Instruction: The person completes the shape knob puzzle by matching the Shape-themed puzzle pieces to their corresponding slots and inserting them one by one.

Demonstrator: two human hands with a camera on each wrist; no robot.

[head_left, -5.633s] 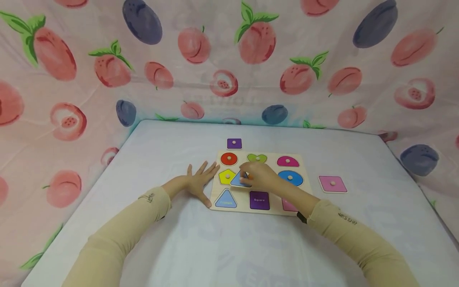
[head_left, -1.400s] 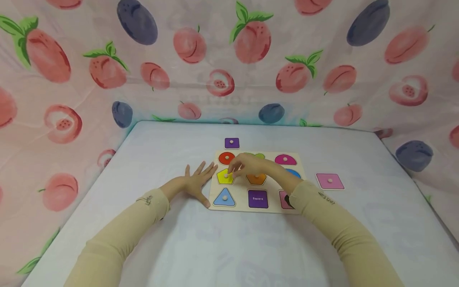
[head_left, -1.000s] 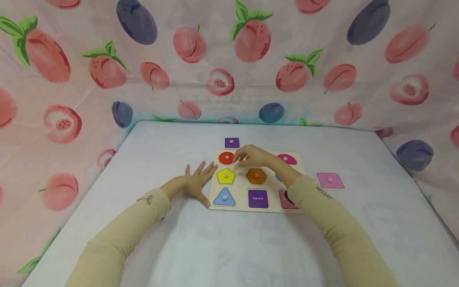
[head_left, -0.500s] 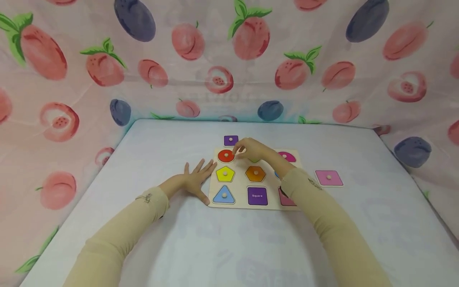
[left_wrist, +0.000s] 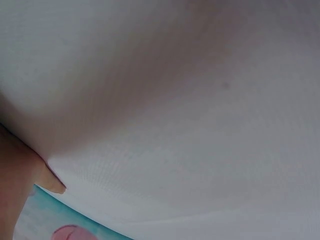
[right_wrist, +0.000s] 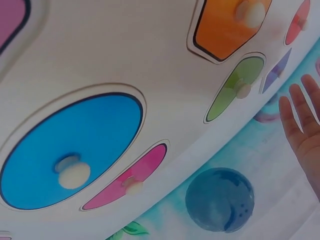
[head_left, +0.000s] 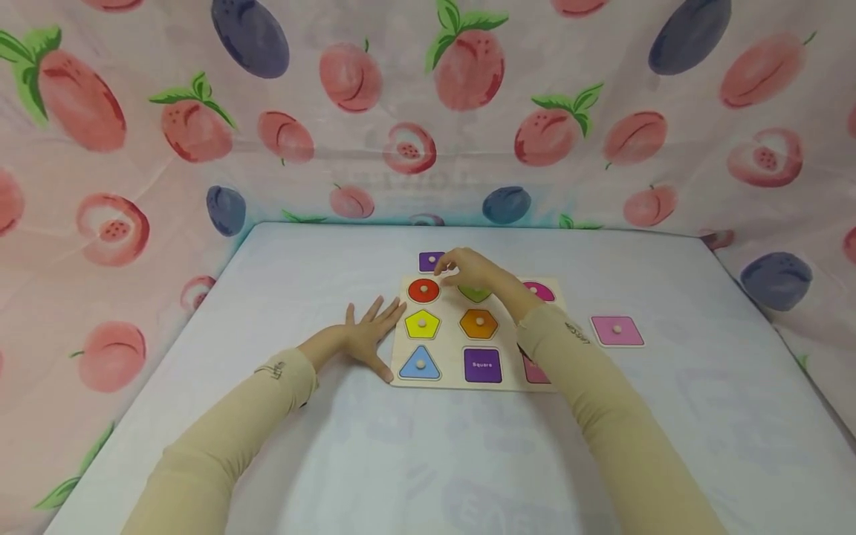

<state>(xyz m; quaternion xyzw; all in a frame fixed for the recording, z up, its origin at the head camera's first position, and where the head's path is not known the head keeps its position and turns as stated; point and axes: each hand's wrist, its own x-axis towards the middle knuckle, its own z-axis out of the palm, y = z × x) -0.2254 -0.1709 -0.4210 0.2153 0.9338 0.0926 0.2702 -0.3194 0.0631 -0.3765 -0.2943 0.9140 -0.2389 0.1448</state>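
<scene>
My right hand (head_left: 470, 269) hovers over the back edge of a wooden peg puzzle board (head_left: 450, 353), its fingertips close to the knob of a purple square piece (head_left: 426, 260) on the table behind the board. Those fingers (right_wrist: 302, 115) look apart and hold nothing in the right wrist view. My left hand (head_left: 364, 340) is spread flat, fingertips and thumb touching the board's left edge. A light blue triangle piece (head_left: 429, 371) sits in the front left recess. Beside it is a bare purple recess (head_left: 482, 377) printed "Square".
A pink four-sided piece (head_left: 604, 330) lies right of the board; a pink recess (head_left: 536, 369) is partly hidden by my right sleeve. Red circle (head_left: 416, 296), yellow pentagon (head_left: 413, 327), orange hexagon (head_left: 470, 327) and several other knobbed pieces fill the remaining recesses. A fruit-print curtain (head_left: 568, 44) stands behind.
The blue triangle, earlier in my right hand, now sits in its recess. My right hand has let go and moved back over the board to the purple square. My left hand stays put.
</scene>
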